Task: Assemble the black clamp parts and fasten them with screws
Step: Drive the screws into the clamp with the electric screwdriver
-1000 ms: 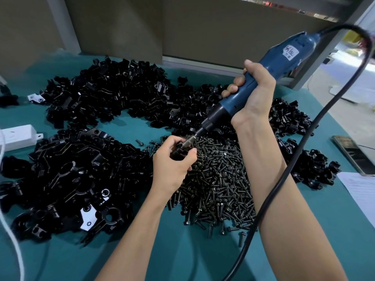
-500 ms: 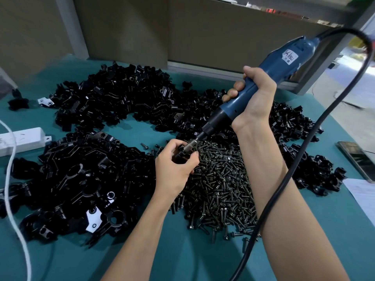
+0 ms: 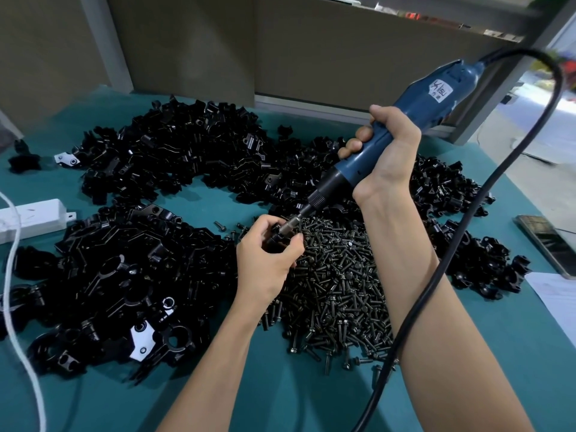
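My left hand (image 3: 268,260) grips a small black clamp part (image 3: 276,240), mostly hidden by the fingers, just above the left edge of a heap of dark screws (image 3: 336,285). My right hand (image 3: 389,154) is wrapped round a blue electric screwdriver (image 3: 402,123) held at a slant. Its metal bit (image 3: 293,224) points down-left and meets the clamp in my left hand. Heaps of black clamp parts lie at the left (image 3: 115,275), along the back (image 3: 180,151) and at the right (image 3: 467,238) on the teal table (image 3: 280,394).
The screwdriver's black cable (image 3: 461,244) loops from its top down past my right forearm. A white power strip (image 3: 31,219) and white cord (image 3: 15,322) lie at the left edge. A phone (image 3: 548,244) and a paper sheet (image 3: 558,297) sit at the right.
Both hands hold the same pose with the bit on the clamp. The view has shifted slightly, so everything sits a little lower and to the right in frame.
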